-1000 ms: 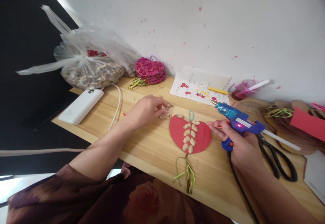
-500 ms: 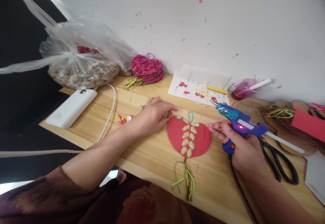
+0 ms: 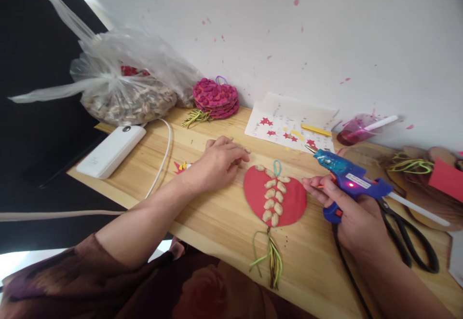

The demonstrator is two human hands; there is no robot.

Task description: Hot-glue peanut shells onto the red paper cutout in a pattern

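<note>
- Heart (image 3: 294, 198), red, shells glued down its middle, flat on our table (image 3: 217, 217).
- Right hand (image 3: 356, 217) grips glue gun (image 3: 347, 179).
- Left hand (image 3: 217, 162) curled over loose shells (image 3: 246, 149); we cannot tell its hold.

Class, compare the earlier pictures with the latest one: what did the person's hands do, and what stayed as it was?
The left hand slid from the loose shells toward the red heart's left edge, fingers curling down onto the table. Whether it picked up a shell cannot be told. The right hand kept its grip on the blue glue gun, nozzle up. The heart, its shell rows and the scissors stayed put.
</note>
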